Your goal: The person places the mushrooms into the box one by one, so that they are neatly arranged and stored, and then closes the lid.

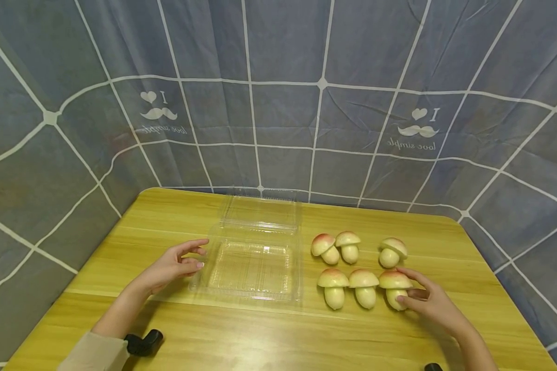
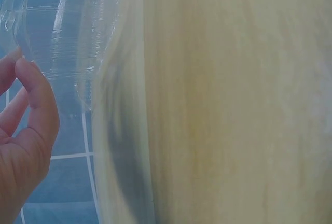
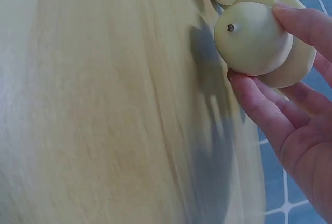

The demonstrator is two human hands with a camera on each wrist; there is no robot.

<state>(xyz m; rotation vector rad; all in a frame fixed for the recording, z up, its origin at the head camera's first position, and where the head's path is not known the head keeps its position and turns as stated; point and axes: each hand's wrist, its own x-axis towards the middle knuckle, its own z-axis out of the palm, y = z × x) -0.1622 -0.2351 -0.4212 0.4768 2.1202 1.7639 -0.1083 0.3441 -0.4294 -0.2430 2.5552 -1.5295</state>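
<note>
My right hand [image 1: 433, 304] grips a model mushroom [image 1: 395, 281] with a pale cap blushed red, at the right end of the front row. In the right wrist view its rounded pale stem [image 3: 251, 42] faces the camera, with thumb and fingers on either side. My left hand [image 1: 171, 268] is at the left side of a clear plastic clamshell box [image 1: 250, 270], fingers loosely bent and holding nothing. Its fingertips overlap the box edge [image 2: 57, 16] in the left wrist view. The box lies open, its lid [image 1: 260, 212] folded back toward the curtain.
More model mushrooms lie right of the box: two in front [image 1: 334, 281] [image 1: 364, 281], a pair behind [image 1: 325, 247] [image 1: 349, 245], and one [image 1: 392, 251] behind the gripped one. A grey grid curtain [image 1: 283, 113] surrounds the back and sides of the wooden table [image 1: 241, 340].
</note>
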